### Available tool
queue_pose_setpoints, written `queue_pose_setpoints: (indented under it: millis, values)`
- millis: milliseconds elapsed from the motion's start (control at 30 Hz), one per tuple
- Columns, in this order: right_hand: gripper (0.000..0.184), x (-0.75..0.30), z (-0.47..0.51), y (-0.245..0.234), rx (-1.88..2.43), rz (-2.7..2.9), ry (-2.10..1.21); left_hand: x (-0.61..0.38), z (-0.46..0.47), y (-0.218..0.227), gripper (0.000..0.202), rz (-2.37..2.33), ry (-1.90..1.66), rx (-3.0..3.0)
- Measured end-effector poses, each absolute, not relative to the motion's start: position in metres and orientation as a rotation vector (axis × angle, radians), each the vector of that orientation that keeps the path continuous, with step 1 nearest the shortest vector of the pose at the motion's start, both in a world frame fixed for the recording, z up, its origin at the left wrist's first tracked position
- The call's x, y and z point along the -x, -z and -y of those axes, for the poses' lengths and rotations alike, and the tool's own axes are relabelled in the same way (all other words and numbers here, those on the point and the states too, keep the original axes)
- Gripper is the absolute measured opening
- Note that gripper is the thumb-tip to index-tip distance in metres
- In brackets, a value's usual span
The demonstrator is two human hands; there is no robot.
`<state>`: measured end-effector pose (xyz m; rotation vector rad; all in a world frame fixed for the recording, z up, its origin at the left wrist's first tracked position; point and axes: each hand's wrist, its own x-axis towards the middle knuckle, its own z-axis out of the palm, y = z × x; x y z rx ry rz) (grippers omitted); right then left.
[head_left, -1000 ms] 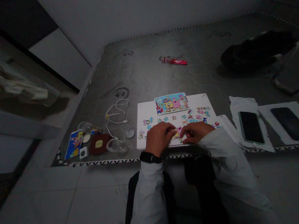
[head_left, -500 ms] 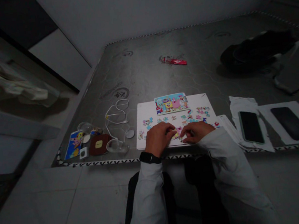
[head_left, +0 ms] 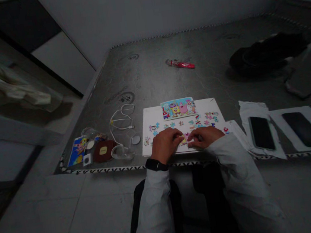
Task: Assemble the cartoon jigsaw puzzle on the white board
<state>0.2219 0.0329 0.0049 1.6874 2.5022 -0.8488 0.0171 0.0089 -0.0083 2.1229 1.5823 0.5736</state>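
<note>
My left hand (head_left: 166, 142) and my right hand (head_left: 205, 137) face each other over a white board (head_left: 152, 115). Between their fingertips lie pink and yellow jigsaw puzzle pieces (head_left: 185, 138), which both hands touch. The left fingers are curled and closed at the left edge of these pieces; the right fingers are bent and pinched at the right edge. Loose puzzle pieces (head_left: 211, 115) are scattered over the board, several partly covered by the hands. A cartoon picture card (head_left: 179, 108) lies at the board's far edge. A dark watch (head_left: 155, 164) is on my left wrist.
To the left are a white cable (head_left: 122, 126), a brown case (head_left: 103, 151) and a blue cartoon card (head_left: 76, 151). Two phones, a nearer one (head_left: 261, 133) and a farther one (head_left: 305, 129), lie right. Behind are a red packet (head_left: 181, 64) and a black bag (head_left: 266, 57).
Almost nothing differs. The right fingers have shifted very slightly left against the puzzle pieces, while the left hand stays in place.
</note>
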Motion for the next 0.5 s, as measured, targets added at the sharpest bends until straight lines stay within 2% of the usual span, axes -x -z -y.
queue_pose_setpoints:
  millis: [100,267,500]
  values:
    - [0.020,-0.221,-0.034,0.004,-1.808,-2.544,0.811,-0.017,-0.009,0.008,0.015,-1.582,-0.570,-2.124]
    - [0.018,-0.220,-0.037,0.016,-1.907,-2.503,0.937,-0.016,-0.009,0.007,0.016,-1.587,-0.550,-2.126]
    - [0.015,-0.215,-0.032,0.011,-1.926,-2.483,0.932,-0.017,-0.009,0.008,0.016,-1.585,-0.546,-2.118]
